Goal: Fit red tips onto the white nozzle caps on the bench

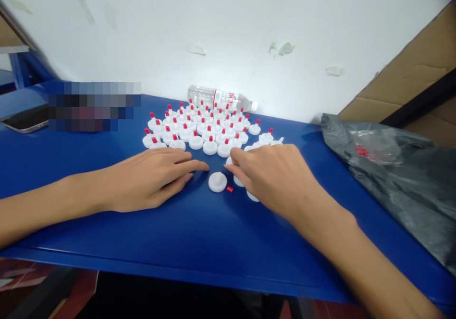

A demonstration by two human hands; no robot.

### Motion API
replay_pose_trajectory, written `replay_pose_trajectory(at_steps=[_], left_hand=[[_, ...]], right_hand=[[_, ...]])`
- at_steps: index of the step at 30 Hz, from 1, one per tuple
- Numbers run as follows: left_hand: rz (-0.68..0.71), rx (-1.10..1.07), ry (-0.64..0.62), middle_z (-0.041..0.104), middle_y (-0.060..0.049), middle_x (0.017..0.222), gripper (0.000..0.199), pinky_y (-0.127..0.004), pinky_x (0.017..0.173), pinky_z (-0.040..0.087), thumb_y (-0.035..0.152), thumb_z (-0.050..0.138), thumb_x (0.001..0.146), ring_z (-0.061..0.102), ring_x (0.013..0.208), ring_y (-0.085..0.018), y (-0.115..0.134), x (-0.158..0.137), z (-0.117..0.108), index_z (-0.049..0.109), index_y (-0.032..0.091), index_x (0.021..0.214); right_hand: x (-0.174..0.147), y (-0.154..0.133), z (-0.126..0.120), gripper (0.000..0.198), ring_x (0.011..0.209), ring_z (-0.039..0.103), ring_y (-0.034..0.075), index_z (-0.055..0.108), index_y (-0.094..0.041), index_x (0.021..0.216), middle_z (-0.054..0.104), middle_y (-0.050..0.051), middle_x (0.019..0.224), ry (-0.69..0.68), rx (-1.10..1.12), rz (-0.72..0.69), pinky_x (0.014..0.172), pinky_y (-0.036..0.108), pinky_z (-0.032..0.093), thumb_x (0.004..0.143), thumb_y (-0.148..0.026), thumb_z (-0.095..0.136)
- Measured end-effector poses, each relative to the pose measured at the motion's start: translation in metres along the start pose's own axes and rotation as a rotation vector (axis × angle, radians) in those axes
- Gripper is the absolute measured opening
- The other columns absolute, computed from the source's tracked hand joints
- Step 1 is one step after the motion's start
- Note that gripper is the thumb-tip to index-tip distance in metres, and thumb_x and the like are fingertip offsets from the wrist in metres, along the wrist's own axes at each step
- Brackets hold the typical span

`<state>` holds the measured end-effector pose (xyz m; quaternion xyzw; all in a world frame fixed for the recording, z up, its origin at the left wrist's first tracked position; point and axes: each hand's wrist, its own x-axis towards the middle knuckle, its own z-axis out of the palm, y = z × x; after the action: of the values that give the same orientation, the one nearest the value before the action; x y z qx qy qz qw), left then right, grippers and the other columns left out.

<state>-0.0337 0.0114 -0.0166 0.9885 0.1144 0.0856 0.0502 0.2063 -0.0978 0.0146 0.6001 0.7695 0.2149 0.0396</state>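
My left hand [153, 176] lies palm down on the blue table, fingers stretched out and holding nothing. Its index fingertip is close to a single white nozzle cap [217, 182] that stands upright without a red tip. Beside that cap lies a small loose red tip [230, 189]. My right hand [274, 172] is closed in a pinch, with thumb and index finger at the edge of another white cap [228, 162]; the hand partly hides it. More white caps [252, 196] show from under this hand. Behind both hands stand several white caps with red tips [210, 145].
A clear plastic bottle [203, 96] lies against the white wall behind the caps. On the right a grey plastic bag [392, 186] carries a clear packet with red pieces [363, 151]. A phone [26, 119] lies at far left, near a blurred-out patch. Cardboard [420, 62] leans at right.
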Motion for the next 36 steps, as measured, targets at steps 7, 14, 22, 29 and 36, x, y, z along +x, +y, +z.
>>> replay_pose_trajectory(at_steps=[7, 14, 22, 29, 36], left_hand=[[-0.004, 0.002, -0.004, 0.068, -0.007, 0.106, 0.039, -0.029, 0.078, 0.048, 0.025, 0.037, 0.109, 0.066, 0.089, -0.020, 0.0010, 0.0009, 0.0000, 0.059, 0.024, 0.141], [-0.006, 0.001, -0.004, 0.068, -0.007, 0.107, 0.039, -0.030, 0.080, 0.048, 0.025, 0.038, 0.108, 0.066, 0.091, -0.021, -0.0009, 0.0005, 0.0018, 0.058, 0.025, 0.142], [0.002, 0.013, -0.007, 0.067, -0.007, 0.107, 0.039, -0.030, 0.079, 0.048, 0.025, 0.037, 0.109, 0.066, 0.091, -0.020, -0.0009, 0.0012, 0.0016, 0.057, 0.025, 0.142], [0.001, 0.009, 0.000, 0.068, -0.007, 0.104, 0.039, -0.030, 0.078, 0.048, 0.024, 0.037, 0.108, 0.066, 0.089, -0.020, -0.0002, 0.0015, 0.0021, 0.059, 0.024, 0.141], [-0.008, -0.003, 0.005, 0.069, -0.007, 0.107, 0.039, -0.029, 0.078, 0.049, 0.024, 0.039, 0.108, 0.066, 0.089, -0.020, 0.0007, 0.0008, 0.0010, 0.060, 0.025, 0.140]], right_hand=[[-0.0003, 0.0015, -0.0025, 0.024, 0.053, 0.062, 0.019, 0.065, -0.023, 0.088, 0.066, 0.001, 0.060, 0.022, 0.018, 0.009, 0.048, 0.030, 0.014, 0.102, -0.042, 0.059], [-0.0014, 0.0031, -0.0009, 0.022, 0.050, 0.058, 0.018, 0.065, -0.023, 0.087, 0.061, 0.001, 0.054, 0.026, -0.014, -0.011, 0.048, 0.030, 0.013, 0.101, -0.039, 0.060], [-0.0021, 0.0015, -0.0003, 0.019, 0.049, 0.055, 0.018, 0.064, -0.023, 0.087, 0.059, 0.000, 0.053, 0.011, -0.013, -0.034, 0.047, 0.031, 0.014, 0.102, -0.033, 0.057], [-0.0003, -0.0006, 0.0003, 0.021, 0.049, 0.057, 0.018, 0.064, -0.022, 0.087, 0.059, 0.000, 0.054, -0.013, -0.024, -0.048, 0.046, 0.031, 0.014, 0.103, -0.033, 0.056], [-0.0001, -0.0027, 0.0026, 0.027, 0.048, 0.057, 0.018, 0.063, -0.022, 0.084, 0.059, 0.001, 0.052, -0.016, -0.038, -0.063, 0.046, 0.031, 0.015, 0.105, -0.034, 0.051]])
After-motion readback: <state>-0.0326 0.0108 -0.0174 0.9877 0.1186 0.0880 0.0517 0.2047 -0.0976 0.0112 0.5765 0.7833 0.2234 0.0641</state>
